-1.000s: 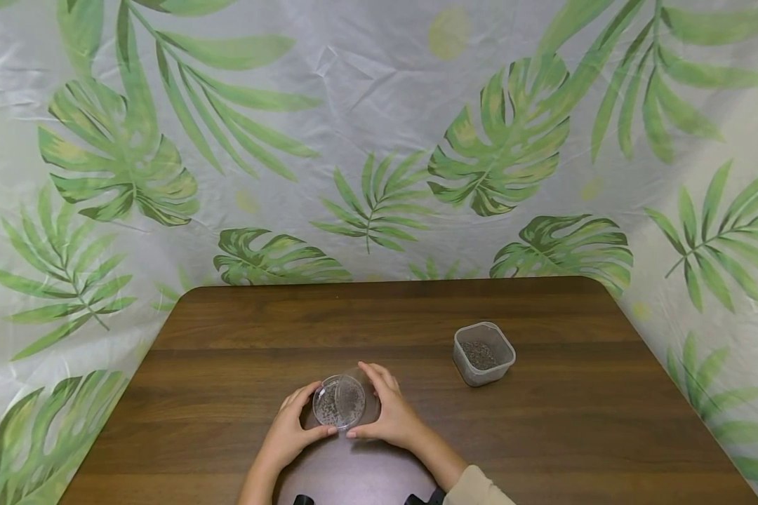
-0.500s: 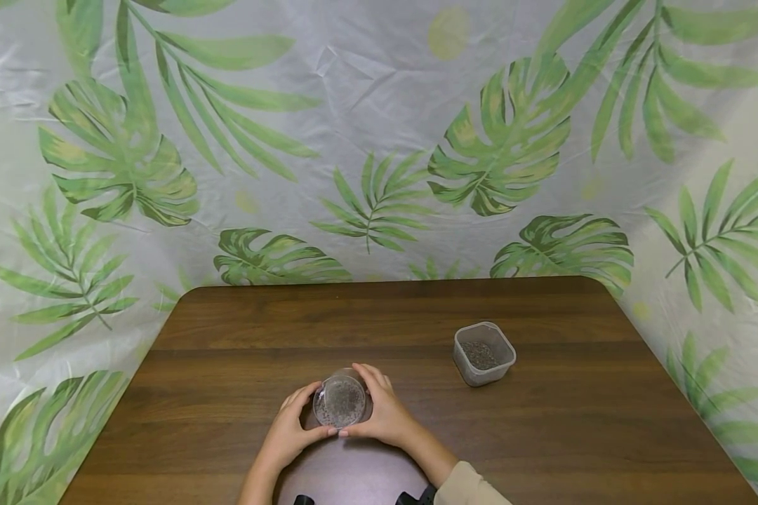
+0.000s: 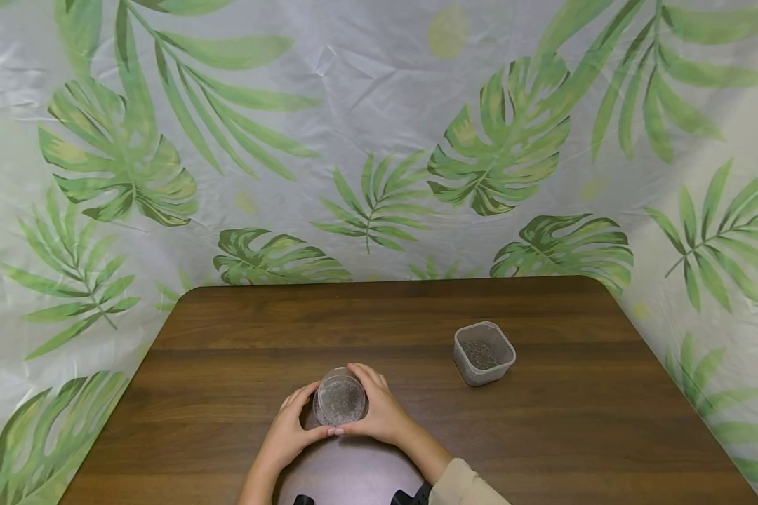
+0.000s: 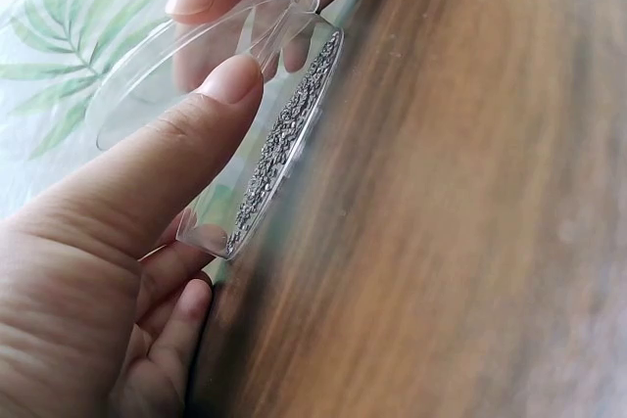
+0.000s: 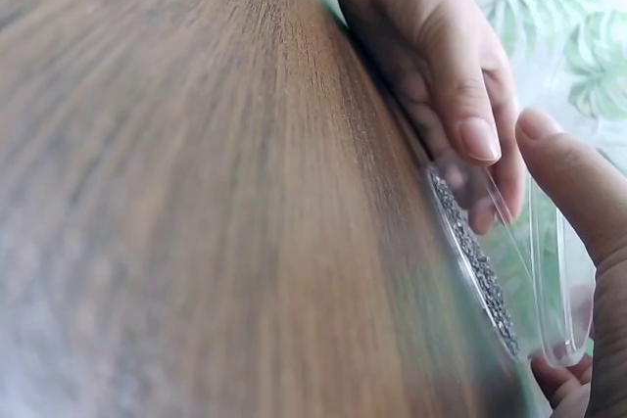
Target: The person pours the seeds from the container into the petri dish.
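Note:
A clear round petri dish (image 4: 286,149) stands on the table with a layer of dark grey granules on its bottom. My left hand (image 3: 288,426) grips it by the sides from the left, thumb at the near side and fingers at the far side. Over the dish, my right hand (image 3: 384,415) pinches the clear round lid (image 5: 549,276) by its rim. In both wrist views the lid sits tilted against the dish's upper edge, with a gap along one side. The thumbs nearly meet at the near side.
A square translucent plastic tub (image 3: 483,354) holding similar dark granules stands to the right, farther back on the brown wooden table (image 3: 379,315). A leaf-patterned cloth (image 3: 373,140) hangs behind the table. Black wrist-worn gear (image 3: 410,496) shows at the bottom edge.
My right hand has carried the lid leftward from the dish's right side until it lies over most of the dish. The left hand and dish have stayed in place.

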{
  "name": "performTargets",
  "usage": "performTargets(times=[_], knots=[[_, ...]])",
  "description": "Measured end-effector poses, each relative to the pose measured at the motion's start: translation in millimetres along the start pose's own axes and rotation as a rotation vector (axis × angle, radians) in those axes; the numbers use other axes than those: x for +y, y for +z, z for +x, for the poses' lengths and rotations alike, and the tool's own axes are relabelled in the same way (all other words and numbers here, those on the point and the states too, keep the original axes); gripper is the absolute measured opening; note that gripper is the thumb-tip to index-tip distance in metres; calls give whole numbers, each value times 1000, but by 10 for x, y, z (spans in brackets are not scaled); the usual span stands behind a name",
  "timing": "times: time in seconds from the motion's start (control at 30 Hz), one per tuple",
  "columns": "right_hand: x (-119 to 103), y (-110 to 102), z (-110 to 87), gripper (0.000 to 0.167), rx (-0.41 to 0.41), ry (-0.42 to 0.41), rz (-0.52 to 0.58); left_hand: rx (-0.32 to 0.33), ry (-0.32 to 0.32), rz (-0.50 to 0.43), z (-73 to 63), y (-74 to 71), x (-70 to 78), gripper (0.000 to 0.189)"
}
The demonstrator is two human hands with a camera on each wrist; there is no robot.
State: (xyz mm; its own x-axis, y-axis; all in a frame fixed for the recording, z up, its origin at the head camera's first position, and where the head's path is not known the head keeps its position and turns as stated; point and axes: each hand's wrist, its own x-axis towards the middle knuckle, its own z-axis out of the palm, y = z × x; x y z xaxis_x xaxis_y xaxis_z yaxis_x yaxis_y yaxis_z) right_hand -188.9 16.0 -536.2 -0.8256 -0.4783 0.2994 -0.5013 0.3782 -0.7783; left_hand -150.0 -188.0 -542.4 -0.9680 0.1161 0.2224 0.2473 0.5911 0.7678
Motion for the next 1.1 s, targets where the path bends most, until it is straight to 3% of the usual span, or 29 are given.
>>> performTargets(times=[0.6,1.1], knots=[[-9,12,31,103,-28,-31,-18,-21,-43,-8,7,-11,36,92],[-24,10,34,108,-96,26,-44,-21,-8,7,1,-20,23,94]])
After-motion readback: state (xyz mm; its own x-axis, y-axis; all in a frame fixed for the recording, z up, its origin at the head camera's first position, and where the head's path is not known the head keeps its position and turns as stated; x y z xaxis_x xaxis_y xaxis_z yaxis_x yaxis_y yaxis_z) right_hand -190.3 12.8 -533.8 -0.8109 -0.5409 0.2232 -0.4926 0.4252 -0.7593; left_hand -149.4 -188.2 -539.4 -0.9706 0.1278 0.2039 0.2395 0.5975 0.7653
